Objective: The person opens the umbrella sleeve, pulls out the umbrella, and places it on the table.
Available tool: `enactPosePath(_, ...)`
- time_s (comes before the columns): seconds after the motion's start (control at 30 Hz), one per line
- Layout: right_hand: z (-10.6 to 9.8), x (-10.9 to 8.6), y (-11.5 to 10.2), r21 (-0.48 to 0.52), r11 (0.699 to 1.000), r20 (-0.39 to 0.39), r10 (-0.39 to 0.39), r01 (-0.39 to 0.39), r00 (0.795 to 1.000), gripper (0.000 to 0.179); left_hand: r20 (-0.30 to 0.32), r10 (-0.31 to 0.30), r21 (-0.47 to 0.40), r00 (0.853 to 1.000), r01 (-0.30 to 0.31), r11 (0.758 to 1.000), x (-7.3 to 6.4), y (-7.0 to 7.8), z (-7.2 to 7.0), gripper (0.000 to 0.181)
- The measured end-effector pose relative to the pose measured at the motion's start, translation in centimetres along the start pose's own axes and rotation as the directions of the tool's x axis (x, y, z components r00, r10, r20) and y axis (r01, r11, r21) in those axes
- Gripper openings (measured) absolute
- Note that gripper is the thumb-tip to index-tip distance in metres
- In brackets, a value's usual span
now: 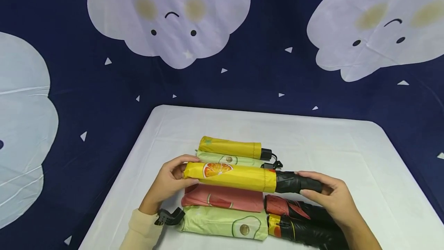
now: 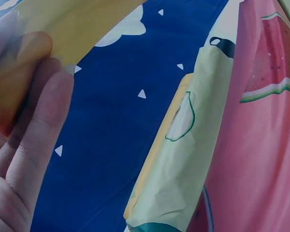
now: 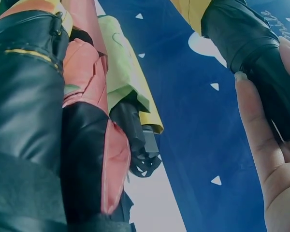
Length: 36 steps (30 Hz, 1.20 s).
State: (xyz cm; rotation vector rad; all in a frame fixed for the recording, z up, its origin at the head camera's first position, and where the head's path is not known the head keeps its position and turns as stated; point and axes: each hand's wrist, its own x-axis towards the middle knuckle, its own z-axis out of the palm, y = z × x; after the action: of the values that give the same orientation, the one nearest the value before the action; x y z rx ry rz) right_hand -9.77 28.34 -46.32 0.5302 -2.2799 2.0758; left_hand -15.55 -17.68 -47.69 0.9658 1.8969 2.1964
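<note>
A folded umbrella [image 1: 236, 176] in a yellow sleeve with an orange-slice print is held level above the others, between both hands. My left hand [image 1: 170, 176] pinches the sleeve's left end, fingers and thumb on either side. At the other end, my right hand [image 1: 334, 192] grips the black handle part, which sticks out of the sleeve; in the right wrist view the fingers lie along this black handle [image 3: 253, 53]. Under it lie a pink watermelon-print umbrella [image 1: 222, 198] and a pale green avocado-print umbrella [image 1: 222, 223], with black lengths at their right.
Toward the back lie a plain yellow umbrella [image 1: 229, 147] with a black handle and another avocado-print umbrella [image 1: 211, 157], partly hidden. All rest on a white table [image 1: 312, 138]. Behind hangs a navy cloth [image 1: 263, 84] with cloud prints. A black mount [image 1: 170, 217] sits at the left wrist.
</note>
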Motion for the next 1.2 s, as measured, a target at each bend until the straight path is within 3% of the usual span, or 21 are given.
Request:
enactPosePath(0.2, -0.7, -0.5, -0.3, -0.033, 0.999, -0.032, 0.02, -0.021, 0.999, 0.045, -0.042, 0.038, 0.002, 0.998, -0.038, 0.999, -0.2, 0.0, -0.7, 0.051)
enactPosePath(0.53, -2.1, -1.2, -0.3, -0.002, 1.0, -0.036, 0.0, 0.0, 0.999, 0.046, -0.068, 0.009, -0.034, 0.998, -0.012, 0.999, -0.8, 0.3, -1.4, 0.049)
enactPosePath(1.03, -2.7, -1.5, -0.1, -0.01, 1.0, -0.056, 0.004, -0.005, 0.998, 0.046, -0.111, 0.056, -0.056, 0.992, -0.063, 0.996, -1.2, 0.0, -2.4, 0.042)
enactPosePath(1.2, -3.6, -2.0, 0.3, 0.044, 0.999, -0.057, -0.029, 0.032, 0.998, 0.047, -0.141, 0.059, -0.071, 0.988, -0.07, 0.995, -1.9, 0.1, -3.1, 0.043)
